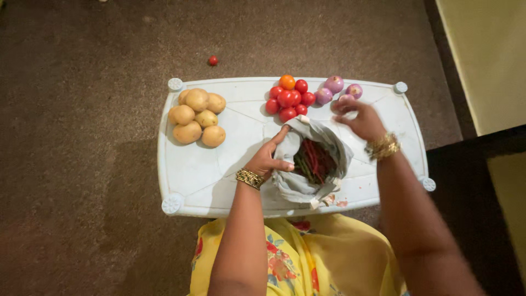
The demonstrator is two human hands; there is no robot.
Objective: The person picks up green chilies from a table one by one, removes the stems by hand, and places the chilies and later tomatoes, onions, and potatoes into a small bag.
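A left hand (268,159) is gripping the rim of a grey cloth bag (307,183) of chillies at the table's (192,175) near edge, while the right hand (359,118), fingers loosely curled and empty, is hovering by the onions (335,87); a nudge could send them rolling off the far edge.

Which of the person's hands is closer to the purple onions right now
The right. The right hand hovers just below the purple onions, fingertips almost at the nearest one. The left hand grips the grey cloth bag's rim, farther away, below the tomatoes.
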